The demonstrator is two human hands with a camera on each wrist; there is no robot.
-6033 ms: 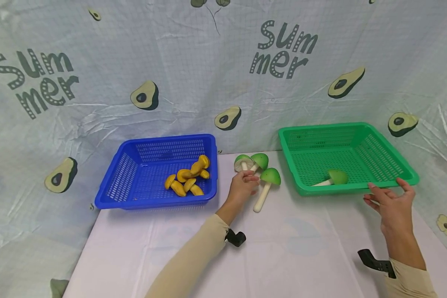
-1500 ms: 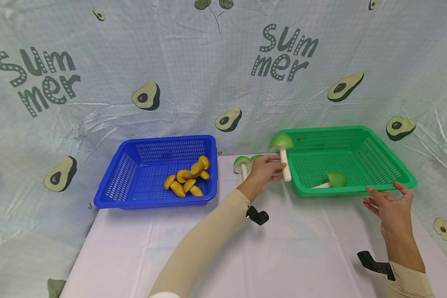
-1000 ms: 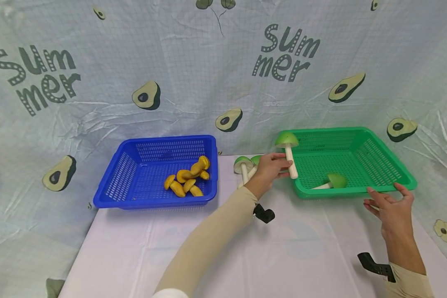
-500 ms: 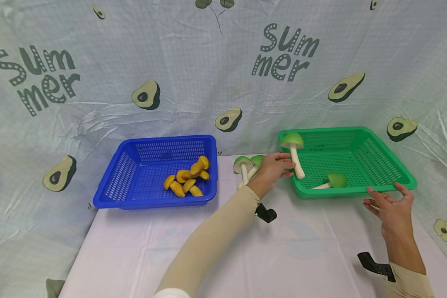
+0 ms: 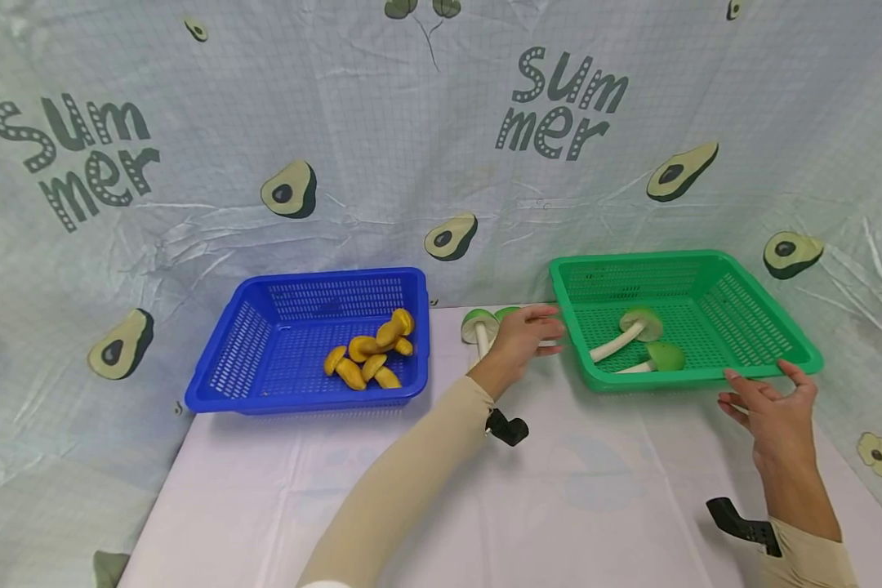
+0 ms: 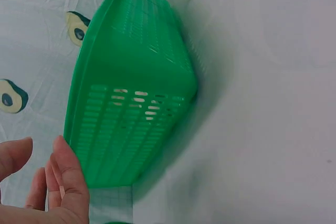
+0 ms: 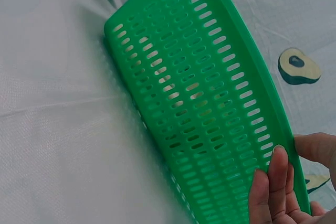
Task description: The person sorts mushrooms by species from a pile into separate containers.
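Observation:
My left hand (image 5: 522, 335) is just left of the green basket (image 5: 569, 327), fingers apart and holding nothing; the left wrist view has its fingertips beside the rim. My right hand (image 5: 779, 408) pinches the basket's front rim near the right corner. In the right wrist view the thumb (image 7: 315, 146) lies on one side of that rim and the fingers on the other. Inside the basket lie two green-capped toy mushrooms, one with its pale underside showing (image 5: 641, 327), the other nearer the front (image 5: 665, 357). Behind my left hand are two more, a whole-capped mushroom (image 5: 479, 325) and a partly hidden mushroom (image 5: 507, 311).
A blue basket (image 5: 301, 403) stands on the left with several yellow toy mushrooms (image 5: 349, 369) in its right half. Both baskets are on a white-covered table (image 5: 426, 523), close to an avocado-print cloth (image 5: 382, 163) hanging behind.
The left hand took a green-capped mushroom from the table, carried it right over the green basket and let it go inside. Now that hand has drawn back left. The right hand stays on the rim.

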